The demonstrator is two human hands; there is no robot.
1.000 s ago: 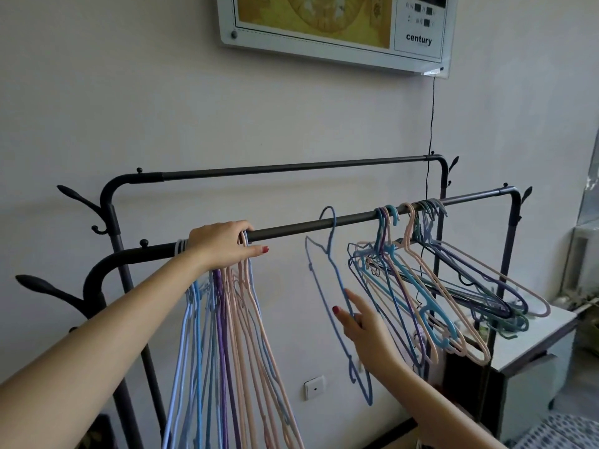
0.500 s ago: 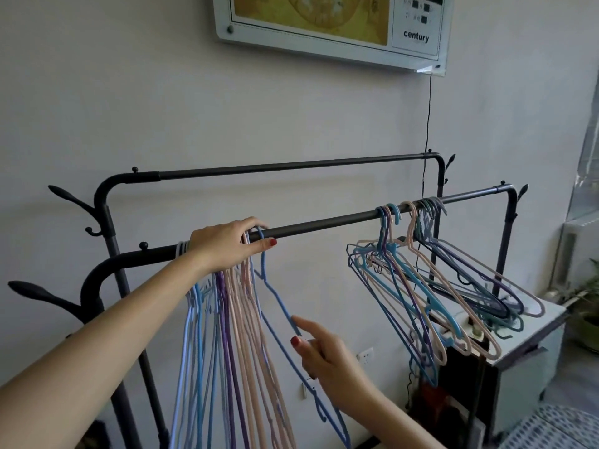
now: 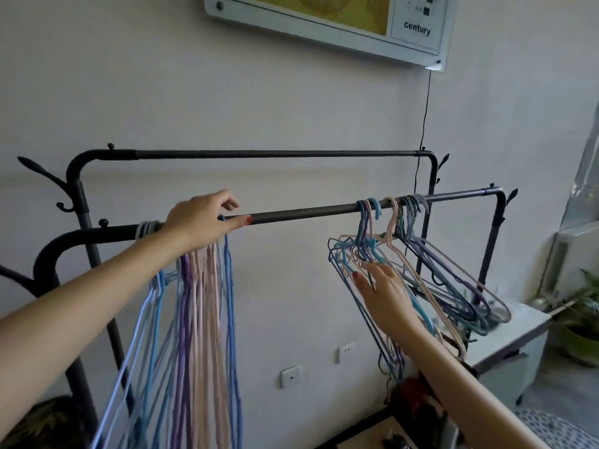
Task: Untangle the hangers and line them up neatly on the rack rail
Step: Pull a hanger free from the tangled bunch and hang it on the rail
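Head view shows you a grey wall [image 3: 129, 92] behind a black rack with two rails, the near rail [image 3: 308, 211] running left to right and rising toward the right. Two hanger groups hang on it: the sorted row [image 3: 197, 319] at left hangs straight down, edge-on, and the tangled bunch [image 3: 431, 280] at right splays down and rightward; individual counts cannot be told. Your left hand [image 3: 201, 222] curls over the row's hooks on the rail, and your right hand [image 3: 382, 293], fingers straight and relaxed, touches the bunch.
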